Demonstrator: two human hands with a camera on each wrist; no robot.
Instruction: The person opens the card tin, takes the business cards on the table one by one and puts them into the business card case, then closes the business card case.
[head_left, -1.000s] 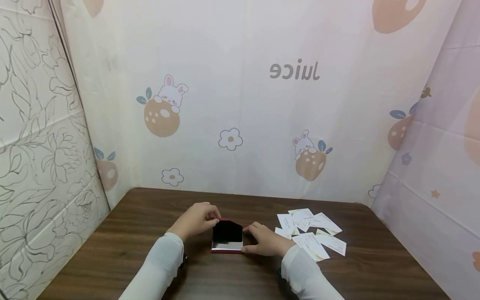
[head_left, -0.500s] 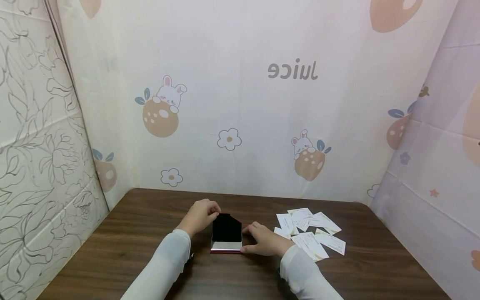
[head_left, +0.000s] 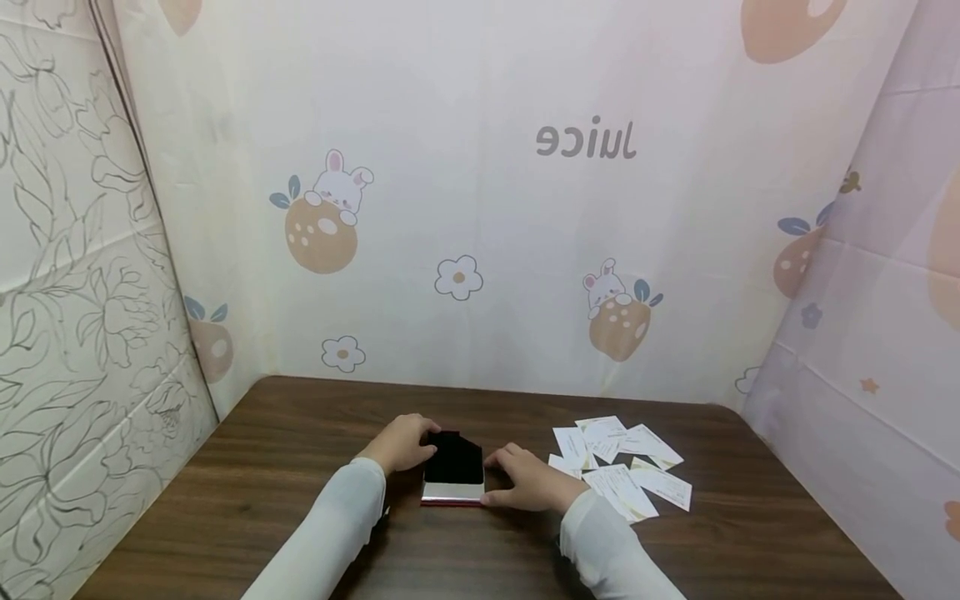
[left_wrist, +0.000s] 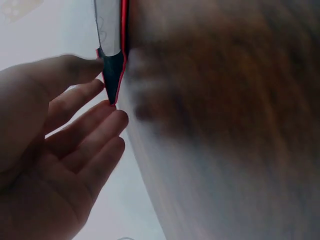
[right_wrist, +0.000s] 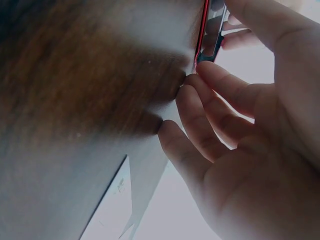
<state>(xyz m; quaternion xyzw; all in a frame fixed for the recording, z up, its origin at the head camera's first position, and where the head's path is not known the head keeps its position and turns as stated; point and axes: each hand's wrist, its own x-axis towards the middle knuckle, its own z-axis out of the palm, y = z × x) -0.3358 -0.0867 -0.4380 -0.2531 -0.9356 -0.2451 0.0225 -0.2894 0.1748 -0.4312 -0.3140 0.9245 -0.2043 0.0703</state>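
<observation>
A slim business card case (head_left: 453, 492) with red edges and a silver front strip lies on the table, its black-lined lid (head_left: 454, 458) lifted at the far side. My left hand (head_left: 403, 442) holds the left edge of the lid. In the left wrist view the thumb (left_wrist: 87, 67) lies at the dark lid, with the index finger just beyond it and the other fingers spread. On the right side, my right hand (head_left: 527, 481) steadies the case, thumb at the near corner and index finger at the far one. Its remaining fingertips (right_wrist: 172, 127) rest at the table.
Several white printed cards (head_left: 618, 492) lie spread and overlapping to the right of my right hand. The dark wooden table (head_left: 300, 500) ends at a patterned curtain (head_left: 480, 333) at the back, with more fabric on both sides.
The lid has swung up and back. My left hand has since come down from its top corner to its left edge. The right hand stays at the case.
</observation>
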